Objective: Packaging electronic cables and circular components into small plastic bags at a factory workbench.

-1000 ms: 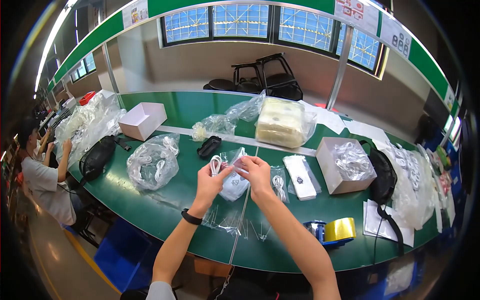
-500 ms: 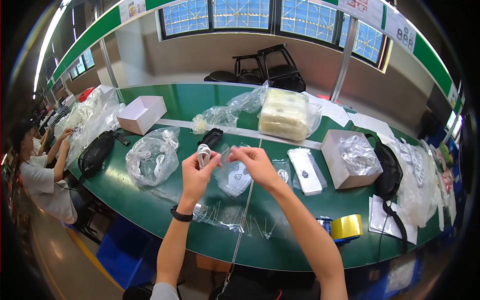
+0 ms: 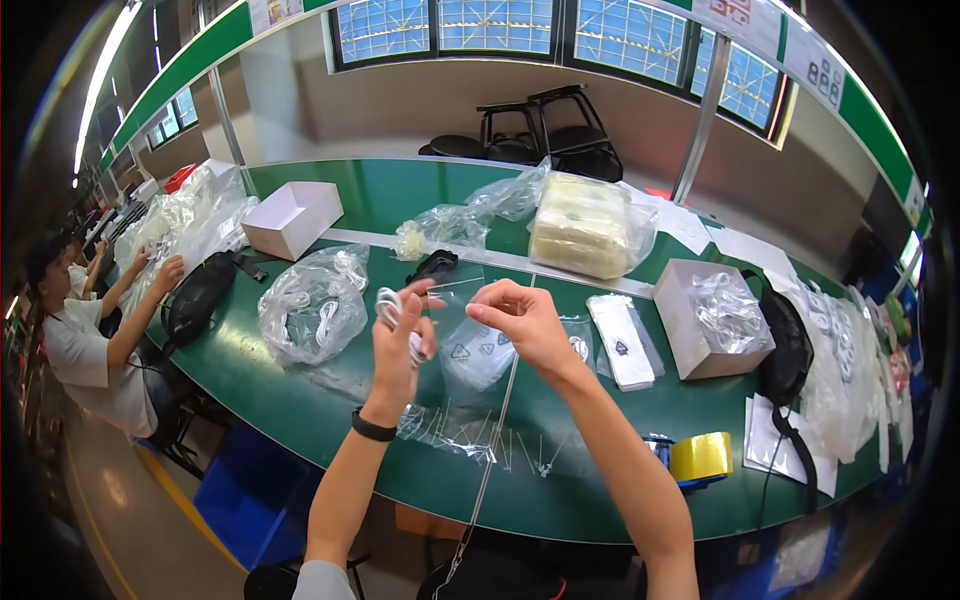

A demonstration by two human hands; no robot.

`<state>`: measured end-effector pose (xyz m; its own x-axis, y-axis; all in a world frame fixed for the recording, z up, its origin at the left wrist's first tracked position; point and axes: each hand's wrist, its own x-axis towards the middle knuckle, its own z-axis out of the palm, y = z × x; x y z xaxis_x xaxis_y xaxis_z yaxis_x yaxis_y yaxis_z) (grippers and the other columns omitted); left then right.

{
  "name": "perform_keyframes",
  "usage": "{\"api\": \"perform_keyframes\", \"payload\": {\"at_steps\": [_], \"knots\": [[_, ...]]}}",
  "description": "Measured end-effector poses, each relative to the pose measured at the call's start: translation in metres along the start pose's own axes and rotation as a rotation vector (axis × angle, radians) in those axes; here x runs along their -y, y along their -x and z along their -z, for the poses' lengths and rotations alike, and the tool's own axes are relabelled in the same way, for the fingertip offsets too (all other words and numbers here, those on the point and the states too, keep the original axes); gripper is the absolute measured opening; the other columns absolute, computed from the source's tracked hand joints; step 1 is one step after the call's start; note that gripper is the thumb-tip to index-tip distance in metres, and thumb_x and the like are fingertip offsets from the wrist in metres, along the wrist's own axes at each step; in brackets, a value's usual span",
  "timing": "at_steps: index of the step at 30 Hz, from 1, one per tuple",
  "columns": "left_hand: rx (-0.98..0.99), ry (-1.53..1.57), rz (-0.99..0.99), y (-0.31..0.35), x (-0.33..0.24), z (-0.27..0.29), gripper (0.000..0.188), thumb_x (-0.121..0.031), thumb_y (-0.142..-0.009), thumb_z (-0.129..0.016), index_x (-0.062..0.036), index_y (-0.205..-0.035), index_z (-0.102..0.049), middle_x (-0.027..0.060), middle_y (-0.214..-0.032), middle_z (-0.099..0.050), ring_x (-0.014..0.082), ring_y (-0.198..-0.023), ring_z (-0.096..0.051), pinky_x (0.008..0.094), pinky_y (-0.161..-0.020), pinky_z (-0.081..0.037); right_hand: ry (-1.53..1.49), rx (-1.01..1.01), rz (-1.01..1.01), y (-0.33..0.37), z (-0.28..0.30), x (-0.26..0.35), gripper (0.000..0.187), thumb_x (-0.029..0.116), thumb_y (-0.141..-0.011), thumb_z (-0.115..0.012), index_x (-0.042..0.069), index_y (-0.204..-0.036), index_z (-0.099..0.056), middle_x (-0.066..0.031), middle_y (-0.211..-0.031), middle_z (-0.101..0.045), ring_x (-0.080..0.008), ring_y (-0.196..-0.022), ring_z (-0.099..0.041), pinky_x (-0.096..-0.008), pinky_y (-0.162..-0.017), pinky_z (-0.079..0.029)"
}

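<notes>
Apparently handling clear film (image 3: 460, 287), inside desk (image 3: 570, 505)'s near edge | left hand (image 3: 394, 345): loosely closed on white cable coil (image 3: 387, 307) | right hand (image 3: 525, 322): near-pinched, hold unclear | next: probably needs light pinch

A green-topped bench (image 3: 560, 500) stretches before a beige wall (image 3: 400, 110) with dark-framed windows (image 3: 495, 25), black stools (image 3: 580, 140) grouped behind it and metal posts (image 3: 703, 115) rising at its far side. A strip light (image 3: 103, 80) glows at upper left; a yellow line (image 3: 185, 510) marks the floor (image 3: 110, 490).
</notes>
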<state>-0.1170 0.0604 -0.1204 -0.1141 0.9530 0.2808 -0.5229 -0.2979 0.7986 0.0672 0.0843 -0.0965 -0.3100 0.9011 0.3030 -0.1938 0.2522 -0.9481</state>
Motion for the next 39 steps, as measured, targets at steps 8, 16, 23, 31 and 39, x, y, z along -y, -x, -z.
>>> {"api": "perform_keyframes", "payload": {"at_steps": [8, 16, 23, 31, 39], "knots": [[-0.095, -0.361, -0.053, 0.003, 0.008, 0.003, 0.017, -0.015, -0.088, -0.076, 0.0007, -0.095, -0.075, -0.0015, -0.073, -0.067, 0.0020, -0.053, -0.047, 0.0207, -0.048, -0.032, 0.426, -0.158, 0.165, -0.001, -0.017, -0.011, 0.017, 0.013, -0.088, -0.072, -0.002, -0.095, -0.072, -0.0093, -0.099, -0.066, -0.0179, -0.087, -0.063, -0.0305, -0.078, -0.049], [-0.075, -0.554, -0.224, 0.007, 0.012, -0.004, 0.011, -0.003, -0.087, -0.070, 0.0042, -0.095, -0.073, 0.0029, -0.084, -0.072, 0.0029, -0.064, -0.052, 0.0209, -0.054, -0.039, 0.669, -0.221, 0.515, 0.004, -0.040, 0.017, 0.032, 0.017, -0.081, -0.077, 0.002, -0.106, -0.066, -0.0134, -0.101, -0.059, -0.0256, -0.092, -0.059, -0.0361, -0.084, -0.047], [0.037, -0.630, -0.335, 0.014, 0.011, -0.001, 0.006, 0.000, -0.084, -0.070, 0.0020, -0.086, -0.065, 0.0017, -0.079, -0.067, 0.0056, -0.072, -0.054, 0.0244, -0.060, -0.043, 0.849, 0.085, 0.552, 0.004, -0.050, 0.024, 0.026, 0.007, -0.074, -0.077, 0.004, -0.098, -0.068, -0.0121, -0.118, -0.055, -0.0312, -0.113, -0.050, -0.0401, -0.088, -0.048], [0.139, -0.308, -0.143, 0.006, 0.012, -0.004, 0.012, -0.002, -0.089, -0.071, 0.0042, -0.097, -0.065, 0.0185, -0.103, -0.073, 0.0197, -0.098, -0.070, 0.0281, -0.087, -0.055, 0.329, -0.141, 0.468, 0.011, -0.024, 0.079, 0.014, 0.000, -0.082, -0.072, -0.001, -0.094, -0.066, -0.0061, -0.090, -0.069, -0.0152, -0.083, -0.067, -0.0275, -0.077, -0.053], [0.239, -0.271, -0.024, 0.012, 0.002, -0.009, 0.015, 0.001, -0.092, -0.066, 0.0055, -0.106, -0.063, 0.0183, -0.103, -0.072, 0.0208, -0.093, -0.071, 0.0319, -0.085, -0.058, 0.320, -0.138, 0.276, 0.017, 0.001, 0.089, 0.013, 0.000, -0.086, -0.072, -0.003, -0.097, -0.066, -0.0052, -0.091, -0.069, -0.0106, -0.086, -0.067, -0.0249, -0.078, -0.054]]}}
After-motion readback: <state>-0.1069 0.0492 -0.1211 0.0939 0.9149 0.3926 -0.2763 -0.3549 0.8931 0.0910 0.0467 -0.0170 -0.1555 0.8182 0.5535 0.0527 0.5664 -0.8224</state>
